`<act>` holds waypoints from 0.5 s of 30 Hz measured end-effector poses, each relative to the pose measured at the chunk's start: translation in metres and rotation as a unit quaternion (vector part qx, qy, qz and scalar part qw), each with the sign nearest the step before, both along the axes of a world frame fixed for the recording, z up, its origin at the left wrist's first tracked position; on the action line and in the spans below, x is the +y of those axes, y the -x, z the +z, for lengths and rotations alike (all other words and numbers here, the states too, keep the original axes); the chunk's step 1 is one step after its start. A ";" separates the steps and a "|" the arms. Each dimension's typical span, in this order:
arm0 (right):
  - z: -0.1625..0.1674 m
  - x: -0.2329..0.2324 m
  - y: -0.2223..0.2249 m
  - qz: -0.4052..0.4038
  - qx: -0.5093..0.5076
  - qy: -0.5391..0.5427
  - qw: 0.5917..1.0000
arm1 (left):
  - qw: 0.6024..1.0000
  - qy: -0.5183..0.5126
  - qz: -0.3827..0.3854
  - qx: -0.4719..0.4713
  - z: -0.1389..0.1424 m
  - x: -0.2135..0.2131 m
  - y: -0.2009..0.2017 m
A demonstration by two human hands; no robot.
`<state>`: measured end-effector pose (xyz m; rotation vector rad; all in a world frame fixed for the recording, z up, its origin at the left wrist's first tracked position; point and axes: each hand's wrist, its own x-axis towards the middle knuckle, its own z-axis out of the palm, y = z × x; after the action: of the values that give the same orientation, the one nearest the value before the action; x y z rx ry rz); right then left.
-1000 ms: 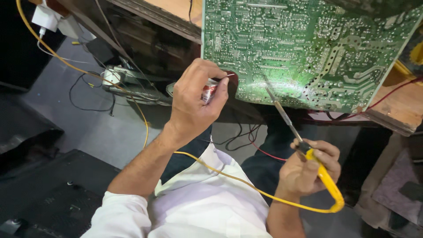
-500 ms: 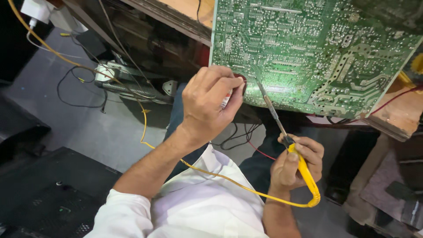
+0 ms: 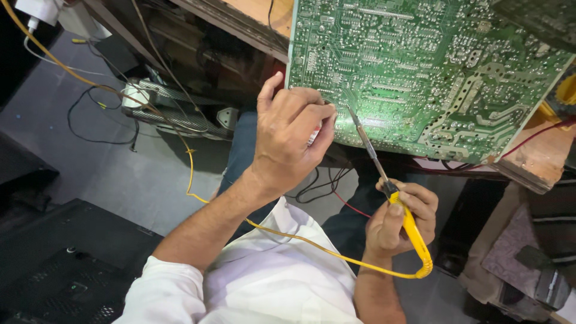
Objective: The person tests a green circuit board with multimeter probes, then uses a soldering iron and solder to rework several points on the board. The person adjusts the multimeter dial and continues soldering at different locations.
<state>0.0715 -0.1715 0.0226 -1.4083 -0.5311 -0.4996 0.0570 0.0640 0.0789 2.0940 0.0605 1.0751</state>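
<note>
Two bare hands seen below large green printed circuit board [image 3: 432, 72], solder side up, propped on wooden bench edge [image 3: 540, 159]. Yellow-handled soldering iron [image 3: 410, 225] gripped in right hand [image 3: 399, 222], fingers wrapped round handle, metal tip touching board's lower edge. Left hand [image 3: 288, 135] closed round small red-and-white object [image 3: 314, 135], mostly hidden, held just beside tip. Yellow cord [image 3: 300, 240] draped across white shirt [image 3: 270, 282].

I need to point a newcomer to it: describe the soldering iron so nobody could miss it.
Start at the big green circuit board filling the upper right. Below its lower edge, the right hand grips the soldering iron, its tip up at the board. It alone has a yellow handle trailing a yellow cord.
</note>
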 end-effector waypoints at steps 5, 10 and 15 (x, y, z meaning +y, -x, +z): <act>0.001 0.001 0.000 0.000 -0.004 0.000 1.000 | 1.000 0.005 -0.010 0.001 0.000 0.000 0.000; 0.002 0.003 0.002 -0.012 -0.024 0.030 0.999 | 1.000 0.007 -0.012 0.001 0.001 -0.001 0.000; 0.007 0.004 0.007 -0.021 -0.037 0.074 0.996 | 1.000 0.006 -0.009 0.004 0.002 -0.002 -0.001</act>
<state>0.0641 -0.1677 0.0291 -1.5496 -0.6082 -0.5576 0.0581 0.0620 0.0805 2.0847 0.0517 1.0539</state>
